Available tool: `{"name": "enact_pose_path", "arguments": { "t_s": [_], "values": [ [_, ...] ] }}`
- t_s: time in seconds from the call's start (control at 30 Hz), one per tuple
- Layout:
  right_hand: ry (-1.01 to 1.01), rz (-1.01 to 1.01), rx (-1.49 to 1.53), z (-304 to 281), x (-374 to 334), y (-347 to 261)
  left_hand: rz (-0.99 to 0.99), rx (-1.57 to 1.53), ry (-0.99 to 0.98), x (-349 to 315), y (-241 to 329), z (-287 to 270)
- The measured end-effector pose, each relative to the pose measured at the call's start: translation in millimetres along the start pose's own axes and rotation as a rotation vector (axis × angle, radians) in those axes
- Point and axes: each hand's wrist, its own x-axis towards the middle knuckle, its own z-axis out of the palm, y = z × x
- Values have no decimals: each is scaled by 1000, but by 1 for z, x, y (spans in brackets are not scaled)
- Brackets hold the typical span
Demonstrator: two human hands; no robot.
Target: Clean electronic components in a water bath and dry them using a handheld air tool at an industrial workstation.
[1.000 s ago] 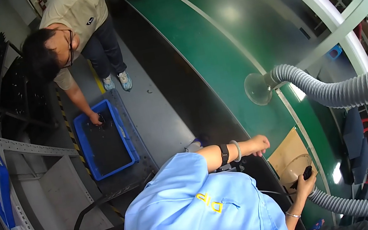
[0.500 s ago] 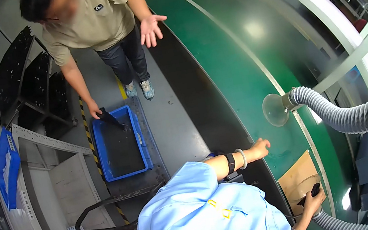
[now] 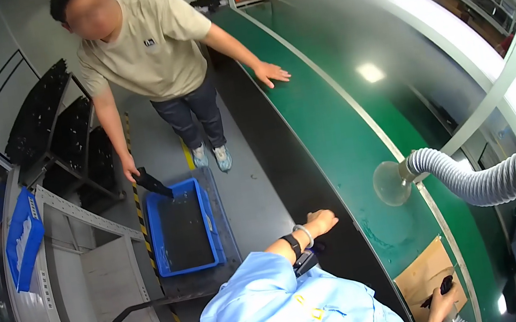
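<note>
My left hand is held over the dark strip beside the green table, with its fingers curled in and nothing seen in them. A black watch and a pale bangle are on that wrist. At the lower right, my right hand grips a small black part, whose exact kind I cannot make out. It is above a brown cardboard sheet that lies on the green table.
A co-worker dips a black piece into a blue bin on a cart. A grey ribbed hose with a clear hood hangs over the table. Dark racks stand at the left.
My left hand has moved left, from the table's edge to over the dark strip. The co-worker's free hand has lowered to the table. My right hand still grips the black part.
</note>
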Motion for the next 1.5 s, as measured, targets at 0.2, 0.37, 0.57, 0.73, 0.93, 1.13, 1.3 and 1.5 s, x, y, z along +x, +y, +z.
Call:
{"name": "enact_pose_path", "arguments": {
  "t_s": [0.2, 0.37, 0.57, 0.73, 0.93, 1.13, 1.3, 1.5],
  "values": [
    [70, -66, -61, 6, -8, -10, -236, 17, 20, 6, -76, 1],
    [-23, -63, -4, 23, 20, -1, -385, 127, -35, 5, -115, -23],
    [8, -56, -6, 20, 12, -24, -445, 204, -52, 5, -118, -31],
    [28, -55, -17, 22, 14, -26, -415, 130, -55, 14, -102, -29],
    [31, -57, -21, 21, 10, -32, -386, 191, 73, 17, -75, -50],
    [16, -67, -23, 18, 9, -42, -328, 263, 85, 24, -59, -79],
    [25, -102, -24, 25, 11, -39, -357, 329, -132, 34, -58, -88],
    [51, -79, 7, 25, 8, -41, -216, 299, 129, 31, -69, -78]
  ]
}}
